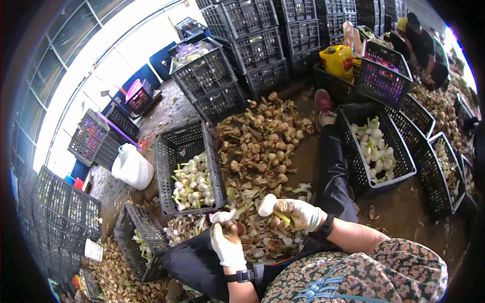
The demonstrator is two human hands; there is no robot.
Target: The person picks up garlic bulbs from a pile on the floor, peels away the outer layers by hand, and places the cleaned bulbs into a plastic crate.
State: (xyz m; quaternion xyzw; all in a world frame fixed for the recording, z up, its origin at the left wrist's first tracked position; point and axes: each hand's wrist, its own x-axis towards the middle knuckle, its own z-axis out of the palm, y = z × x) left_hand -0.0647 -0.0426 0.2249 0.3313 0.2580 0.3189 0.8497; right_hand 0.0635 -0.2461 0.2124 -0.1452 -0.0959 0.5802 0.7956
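Here a bulb (267,205) is being gripped by the right hand (298,214), up over the husks (275,244)! The left hand (228,246) is curled nearby; what is held there cannot be told.

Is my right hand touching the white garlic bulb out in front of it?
Touching: the head view shows the gloved right hand gripping the garlic bulb at its stem end, with no gap.
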